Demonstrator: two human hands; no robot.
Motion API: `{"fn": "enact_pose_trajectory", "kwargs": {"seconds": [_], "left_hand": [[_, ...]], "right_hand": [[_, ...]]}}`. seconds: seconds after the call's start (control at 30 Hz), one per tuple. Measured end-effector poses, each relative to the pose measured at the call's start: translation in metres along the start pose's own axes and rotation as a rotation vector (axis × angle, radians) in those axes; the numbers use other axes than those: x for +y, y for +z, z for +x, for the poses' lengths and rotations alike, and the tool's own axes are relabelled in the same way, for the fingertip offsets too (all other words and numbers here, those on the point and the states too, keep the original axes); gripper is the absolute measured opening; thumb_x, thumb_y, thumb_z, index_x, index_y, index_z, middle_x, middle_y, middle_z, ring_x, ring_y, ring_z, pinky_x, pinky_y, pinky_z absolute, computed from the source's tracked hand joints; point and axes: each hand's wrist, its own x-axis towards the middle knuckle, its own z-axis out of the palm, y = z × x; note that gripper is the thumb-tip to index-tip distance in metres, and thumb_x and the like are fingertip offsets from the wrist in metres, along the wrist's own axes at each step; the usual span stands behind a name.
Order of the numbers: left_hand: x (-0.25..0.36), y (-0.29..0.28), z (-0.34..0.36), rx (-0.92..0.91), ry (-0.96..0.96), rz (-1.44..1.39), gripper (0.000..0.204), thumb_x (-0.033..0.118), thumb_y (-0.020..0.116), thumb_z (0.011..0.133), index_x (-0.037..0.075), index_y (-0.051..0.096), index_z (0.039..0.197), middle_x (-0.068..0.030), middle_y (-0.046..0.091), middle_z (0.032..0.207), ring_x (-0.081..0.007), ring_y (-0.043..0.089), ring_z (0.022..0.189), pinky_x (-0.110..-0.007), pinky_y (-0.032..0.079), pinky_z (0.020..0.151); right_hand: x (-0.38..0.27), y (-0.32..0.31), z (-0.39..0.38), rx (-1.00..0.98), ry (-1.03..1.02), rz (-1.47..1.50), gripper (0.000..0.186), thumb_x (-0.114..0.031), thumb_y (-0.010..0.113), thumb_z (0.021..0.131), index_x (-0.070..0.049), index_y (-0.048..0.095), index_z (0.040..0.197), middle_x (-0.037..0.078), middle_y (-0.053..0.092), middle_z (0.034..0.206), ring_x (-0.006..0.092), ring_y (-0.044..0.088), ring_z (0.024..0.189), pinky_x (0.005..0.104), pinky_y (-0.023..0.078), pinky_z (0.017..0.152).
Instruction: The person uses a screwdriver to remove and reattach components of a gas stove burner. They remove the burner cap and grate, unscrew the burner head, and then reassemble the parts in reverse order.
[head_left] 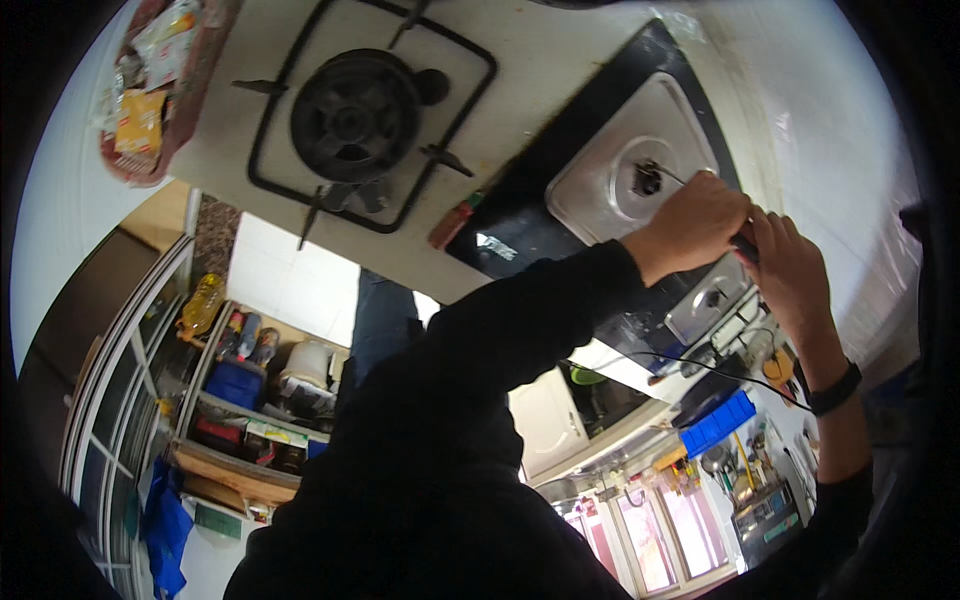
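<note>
A black cooktop (510,215) lies at an angle on the counter, with a square metal burner tray (590,190) and a second tray (688,318) nearer me. My left hand (695,228) is closed over the cooktop around what looks like a screwdriver (674,174). Its thin metal shaft points at the dark centre of the larger tray; whether the tip touches cannot be made out. Against the left hand, my right hand (790,262) has its fingers around the dark and red handle. Part of the tool is hidden by my hands. A black band circles my right wrist.
A large gas burner (355,115) under a black pan support stands on the left. A small red object (455,222) lies against the cooktop's left corner. A pink basket of packets (150,110) is at the far left. Shelves (270,420) stand below; a black cable (720,375) runs near my right forearm.
</note>
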Motion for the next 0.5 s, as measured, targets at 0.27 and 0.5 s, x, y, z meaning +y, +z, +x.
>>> {"fn": "enact_pose_trajectory", "kwargs": {"seconds": [0.27,0.5], "left_hand": [[0.01,0.002,-0.008,0.111,-0.047,0.035,0.039,0.011,0.076,0.076,0.005,0.066,0.114,-0.0106,0.067,0.1,-0.0312,0.063,0.102,-0.044,0.041,0.101],[-0.002,-0.006,0.002,-0.045,-0.064,0.074,0.037,0.012,0.074,0.081,0.006,0.066,0.117,-0.0112,0.069,0.103,-0.0325,0.065,0.103,-0.045,0.041,0.098]], "right_hand": [[-0.019,0.005,-0.002,-0.343,0.869,1.163,0.034,-0.03,0.068,0.099,0.001,0.063,0.113,0.011,0.062,0.071,0.024,0.06,0.062,0.0363,0.052,0.062],[-0.007,0.012,-0.008,0.058,0.04,0.015,0.045,-0.03,0.069,0.095,-0.003,0.055,0.129,0.012,0.064,0.095,0.0314,0.066,0.078,0.0437,0.057,0.068]]}}
